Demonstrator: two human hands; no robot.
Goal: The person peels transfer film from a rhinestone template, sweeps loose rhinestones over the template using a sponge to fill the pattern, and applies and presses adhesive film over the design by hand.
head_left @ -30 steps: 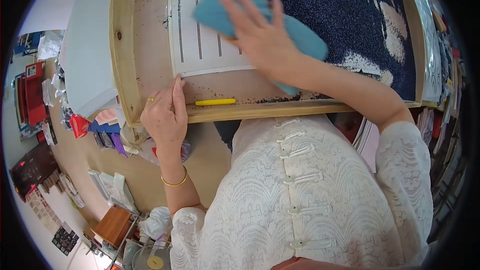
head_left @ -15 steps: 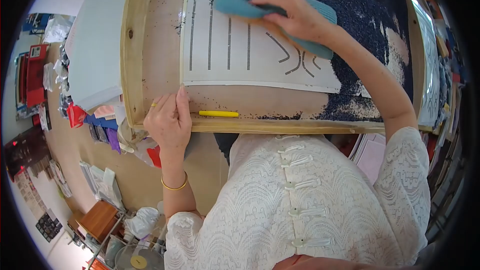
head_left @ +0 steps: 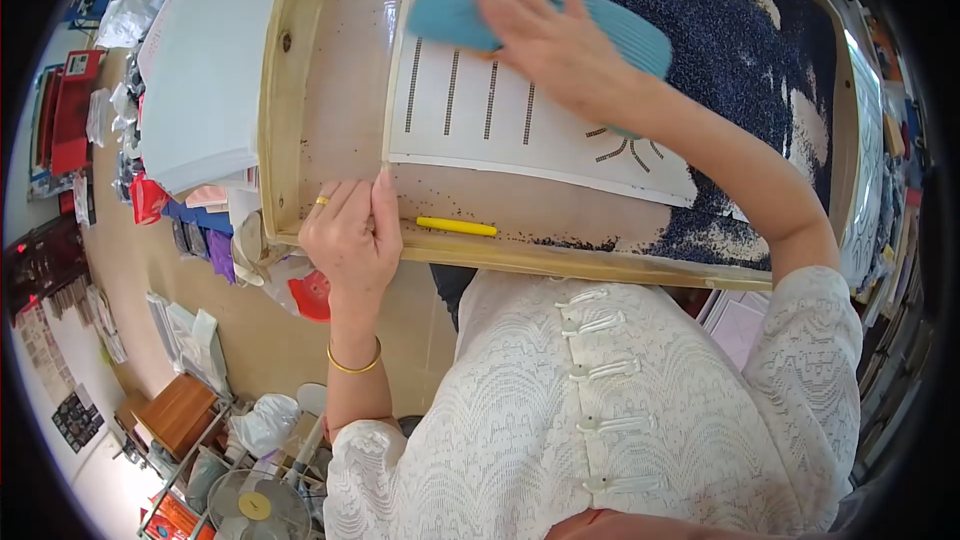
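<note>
My right hand, slightly blurred, lies with fingers spread on a teal ribbed cloth. Beneath the cloth is a white sheet printed with dark dotted lines, some of them covered. Tiny dark blue grains thickly coat the area to the right. My left hand is closed at the near edge of a shallow wooden tray, its thumb tip touching the sheet's lower left corner; what its curled fingers hold is hidden. Right of it lies a yellow stick-like object.
A stack of large white sheets stands left of the tray. On the floor at lower left are a fan, a wooden box and plastic bags. Loose grains lie along the tray's near edge.
My right hand and the teal cloth have slid left across the sheet, covering more of its upper lines. The tray sits slightly further right and tilted in view. My left hand keeps its place on the tray.
</note>
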